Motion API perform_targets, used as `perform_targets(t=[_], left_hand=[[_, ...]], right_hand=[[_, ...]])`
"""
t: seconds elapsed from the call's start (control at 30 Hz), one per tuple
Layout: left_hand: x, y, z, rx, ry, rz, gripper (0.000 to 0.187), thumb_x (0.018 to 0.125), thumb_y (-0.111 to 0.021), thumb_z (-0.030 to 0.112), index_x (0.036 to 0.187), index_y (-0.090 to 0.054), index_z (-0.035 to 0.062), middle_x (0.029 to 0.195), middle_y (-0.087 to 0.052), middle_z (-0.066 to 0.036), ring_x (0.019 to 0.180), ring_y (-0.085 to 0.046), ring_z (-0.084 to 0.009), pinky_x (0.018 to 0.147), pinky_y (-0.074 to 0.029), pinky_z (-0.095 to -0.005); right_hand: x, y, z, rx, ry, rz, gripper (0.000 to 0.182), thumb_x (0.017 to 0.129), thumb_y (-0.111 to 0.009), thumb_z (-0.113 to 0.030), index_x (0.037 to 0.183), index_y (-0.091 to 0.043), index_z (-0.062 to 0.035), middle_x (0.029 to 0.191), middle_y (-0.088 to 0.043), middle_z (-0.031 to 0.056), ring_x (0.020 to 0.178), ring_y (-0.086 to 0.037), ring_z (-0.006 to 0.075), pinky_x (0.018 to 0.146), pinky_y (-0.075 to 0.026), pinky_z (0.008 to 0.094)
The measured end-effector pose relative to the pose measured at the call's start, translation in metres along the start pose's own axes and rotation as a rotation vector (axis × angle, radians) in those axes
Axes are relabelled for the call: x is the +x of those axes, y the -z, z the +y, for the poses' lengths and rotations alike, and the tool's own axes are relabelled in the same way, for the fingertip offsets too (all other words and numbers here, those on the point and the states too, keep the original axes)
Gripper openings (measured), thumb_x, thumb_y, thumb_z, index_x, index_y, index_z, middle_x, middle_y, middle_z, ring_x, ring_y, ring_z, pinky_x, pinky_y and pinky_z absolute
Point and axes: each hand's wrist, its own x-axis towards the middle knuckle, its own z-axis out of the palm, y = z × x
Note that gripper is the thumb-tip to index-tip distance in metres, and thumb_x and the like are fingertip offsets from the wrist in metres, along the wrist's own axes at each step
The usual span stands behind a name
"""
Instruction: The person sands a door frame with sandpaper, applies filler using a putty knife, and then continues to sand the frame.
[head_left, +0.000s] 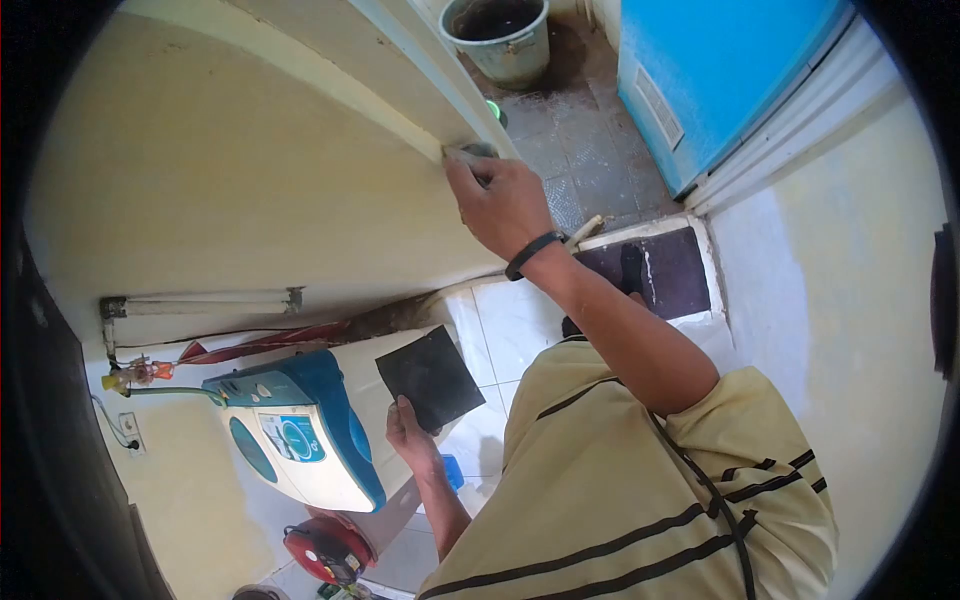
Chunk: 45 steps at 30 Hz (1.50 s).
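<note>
My left hand (412, 438) pinches a square black sheet of sandpaper (430, 380) by its lower edge, holding it out flat at waist height. With a black band round the wrist, my right hand (505, 205) reaches up to the pale edge of the wall (440, 110) beside the doorway. Its fingers are closed on a small dark grey piece (480, 150) against that edge. Most of this piece is hidden by the fingers, so its kind cannot be made out.
A white and teal washing machine (310, 435) stands at lower left, below a wall lamp tube (210, 303). A red object (328, 548) lies under it. Through the doorway are a grey bucket (500, 45) and a blue door (720, 80). A dark threshold (670, 272) crosses the floor.
</note>
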Motion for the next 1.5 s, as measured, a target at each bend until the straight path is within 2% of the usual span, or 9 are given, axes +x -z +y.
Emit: perform_targets(t=[0.13, 0.23, 0.33, 0.43, 0.93, 1.03, 1.13, 1.43, 1.5], left_hand=[[0.000, 0.001, 0.003, -0.018, 0.002, -0.014, 0.027, 0.101, -0.051, 0.027, 0.083, -0.055, 0.0076, 0.067, -0.055, 0.000, 0.050, -0.048, -0.0067, 0.041, -0.035, -0.0226], [-0.001, 0.002, 0.008, -0.015, -0.008, -0.020, 0.027, 0.101, -0.051, 0.026, 0.082, -0.055, 0.0076, 0.066, -0.055, 0.000, 0.050, -0.048, -0.0066, 0.041, -0.035, -0.0228], [0.001, 0.003, 0.007, -0.029, -0.018, -0.018, 0.026, 0.101, -0.050, 0.025, 0.082, -0.055, 0.0074, 0.066, -0.055, 0.000, 0.050, -0.048, -0.0066, 0.041, -0.035, -0.0229], [0.004, 0.010, 0.000, -0.030, -0.029, -0.043, 0.025, 0.101, -0.052, 0.028, 0.086, -0.057, 0.0092, 0.070, -0.058, 0.001, 0.052, -0.052, -0.0071, 0.040, -0.038, -0.0229], [0.000, 0.010, 0.008, -0.004, -0.041, -0.047, 0.024, 0.101, -0.051, 0.029, 0.086, -0.057, 0.0107, 0.072, -0.058, 0.001, 0.055, -0.053, -0.0070, 0.041, -0.039, -0.0234], [0.000, 0.006, 0.009, -0.040, -0.048, -0.027, 0.026, 0.101, -0.051, 0.028, 0.084, -0.056, 0.0087, 0.068, -0.057, 0.000, 0.051, -0.050, -0.0068, 0.041, -0.037, -0.0230], [0.001, 0.011, 0.004, -0.031, -0.049, -0.043, 0.025, 0.101, -0.052, 0.029, 0.085, -0.057, 0.0096, 0.070, -0.057, 0.001, 0.053, -0.051, -0.0069, 0.041, -0.038, -0.0231], [-0.002, 0.009, 0.008, -0.002, -0.046, -0.009, 0.026, 0.101, -0.051, 0.027, 0.084, -0.057, 0.0088, 0.068, -0.057, 0.001, 0.051, -0.050, -0.0064, 0.040, -0.037, -0.0226], [-0.001, 0.010, 0.008, -0.010, -0.050, -0.008, 0.027, 0.102, -0.051, 0.026, 0.083, -0.057, 0.0080, 0.067, -0.057, 0.001, 0.050, -0.049, -0.0061, 0.040, -0.036, -0.0221]], right_hand=[[0.005, 0.011, -0.043, 0.190, 0.072, -0.034, 0.031, 0.090, -0.056, -0.027, 0.077, -0.069, -0.0011, 0.068, -0.062, 0.0221, 0.066, -0.063, 0.0402, 0.060, -0.048, 0.0431], [0.005, 0.000, -0.026, 0.267, 0.124, 0.062, 0.041, 0.093, -0.060, -0.030, 0.073, -0.064, 0.0054, 0.049, -0.048, 0.0046, 0.047, -0.045, 0.0072, 0.046, -0.038, 0.0289], [0.001, -0.008, 0.001, 0.297, -0.065, 0.021, 0.044, 0.094, -0.060, -0.031, 0.065, -0.061, 0.0036, 0.049, -0.049, 0.0004, 0.045, -0.044, 0.0059, 0.044, -0.035, 0.0275], [-0.002, -0.012, 0.024, 0.325, -0.257, -0.043, 0.040, 0.090, -0.055, -0.031, 0.069, -0.066, 0.0012, 0.054, -0.059, 0.0162, 0.053, -0.062, 0.0283, 0.057, -0.048, 0.0373], [-0.003, -0.025, 0.042, 0.289, -0.237, 0.004, 0.045, 0.092, -0.054, -0.036, 0.070, -0.067, 0.0001, 0.052, -0.060, 0.0112, 0.052, -0.063, 0.0224, 0.058, -0.049, 0.0354], [-0.010, -0.021, 0.046, 0.464, -0.461, -0.006, 0.046, 0.093, -0.061, -0.032, 0.056, -0.054, -0.0051, 0.050, -0.045, -0.0039, 0.044, -0.041, 0.0051, 0.041, -0.031, 0.0244], [-0.003, -0.019, 0.022, 0.323, -0.337, -0.055, 0.045, 0.092, -0.055, -0.037, 0.069, -0.067, 0.0002, 0.053, -0.061, 0.0122, 0.053, -0.064, 0.0230, 0.059, -0.050, 0.0358], [-0.006, -0.022, 0.046, 0.301, -0.306, -0.016, 0.044, 0.091, -0.056, -0.036, 0.071, -0.068, 0.0010, 0.055, -0.063, 0.0126, 0.056, -0.066, 0.0225, 0.061, -0.051, 0.0358], [-0.010, -0.025, 0.049, 0.343, -0.298, 0.041, 0.049, 0.092, -0.061, -0.034, 0.057, -0.059, -0.0005, 0.047, -0.049, -0.0002, 0.044, -0.045, 0.0064, 0.043, -0.035, 0.0279]])
